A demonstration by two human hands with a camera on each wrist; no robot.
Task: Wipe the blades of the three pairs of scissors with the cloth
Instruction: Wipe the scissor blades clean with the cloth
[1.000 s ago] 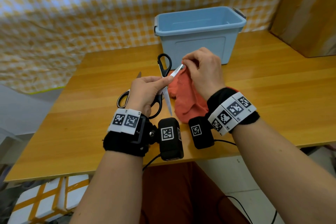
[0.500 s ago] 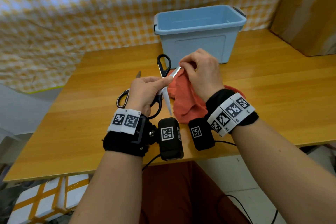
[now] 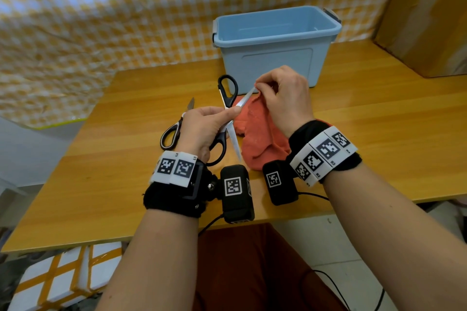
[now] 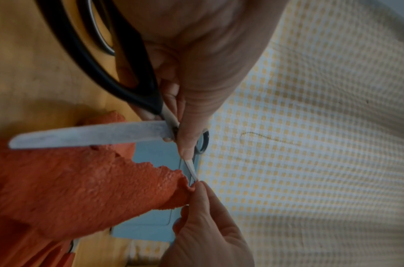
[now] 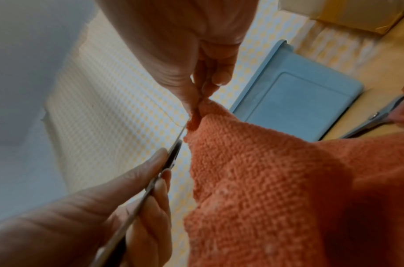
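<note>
Left hand (image 3: 202, 131) grips open scissors (image 3: 233, 142), right hand (image 3: 283, 98) pinches cloth (image 3: 255, 139) at upper blade tip; next, wipe the other blade.

This is looking like a makeshift recording corner in a home or plain room: a yellow-checked cloth (image 3: 101, 7) is hanging as a backdrop across the top of the frame, a wooden table (image 3: 379, 134) is filling the middle, and a cardboard box (image 3: 434, 7) (upper right) is standing on it.
</note>
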